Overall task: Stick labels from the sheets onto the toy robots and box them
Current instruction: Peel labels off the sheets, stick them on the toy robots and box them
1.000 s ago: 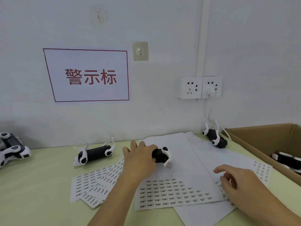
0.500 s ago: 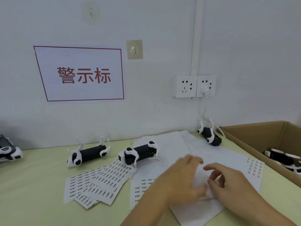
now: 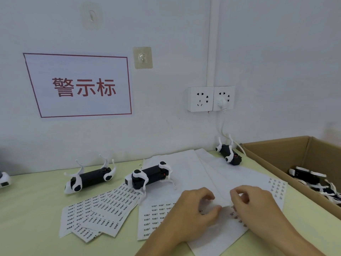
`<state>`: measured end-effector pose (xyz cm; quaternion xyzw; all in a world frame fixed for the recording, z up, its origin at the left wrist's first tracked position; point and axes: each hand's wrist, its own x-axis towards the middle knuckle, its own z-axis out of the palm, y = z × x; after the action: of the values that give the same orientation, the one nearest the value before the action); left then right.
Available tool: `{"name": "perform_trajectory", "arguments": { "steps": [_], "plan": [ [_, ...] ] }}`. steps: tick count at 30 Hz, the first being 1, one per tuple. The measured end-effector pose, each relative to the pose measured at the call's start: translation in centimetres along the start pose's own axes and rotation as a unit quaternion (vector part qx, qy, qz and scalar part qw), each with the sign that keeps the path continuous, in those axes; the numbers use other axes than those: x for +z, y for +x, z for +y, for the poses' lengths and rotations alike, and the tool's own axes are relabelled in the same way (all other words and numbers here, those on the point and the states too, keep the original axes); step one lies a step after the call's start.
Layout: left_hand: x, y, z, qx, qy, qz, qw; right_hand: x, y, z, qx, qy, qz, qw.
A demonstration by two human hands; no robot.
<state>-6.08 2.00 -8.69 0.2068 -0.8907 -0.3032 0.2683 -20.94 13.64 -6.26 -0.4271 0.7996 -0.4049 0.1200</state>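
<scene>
White paper under both my hands: left hand and right hand curl their fingers onto the label sheet, apparently peeling one. Next: carry it to the toy robot beyond my left fingers.

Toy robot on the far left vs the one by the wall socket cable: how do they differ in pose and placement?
The left toy robot lies on bare table, long side towards the camera; the far toy robot lies on a white sheet near the cardboard box, angled away. Both are black with white legs sticking up.
</scene>
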Motion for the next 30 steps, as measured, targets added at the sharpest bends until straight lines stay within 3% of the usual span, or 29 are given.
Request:
{"name": "perform_trajectory", "arguments": {
  "steps": [4,8,14,23,30],
  "plan": [
    [-0.1,-0.3,0.3,0.011,-0.032,0.053,0.998,-0.3,0.1,-0.5,0.047,0.002,-0.016,0.999],
    [-0.1,-0.5,0.7,0.034,0.004,0.038,0.999,-0.1,0.1,-1.1,0.115,0.161,-0.100,0.975],
    [0.4,-0.8,1.6,0.057,0.093,0.042,0.993,0.5,0.0,-0.5,0.104,0.196,-0.142,0.965],
    [1.7,-0.8,1.6,-0.045,-0.087,0.134,0.986,0.4,0.0,-0.3,0.113,0.357,-0.162,0.913],
    [1.4,-0.9,1.9,-0.060,-0.138,0.153,0.977,0.4,0.3,-0.1,0.126,0.433,-0.163,0.877]
  ]
}}
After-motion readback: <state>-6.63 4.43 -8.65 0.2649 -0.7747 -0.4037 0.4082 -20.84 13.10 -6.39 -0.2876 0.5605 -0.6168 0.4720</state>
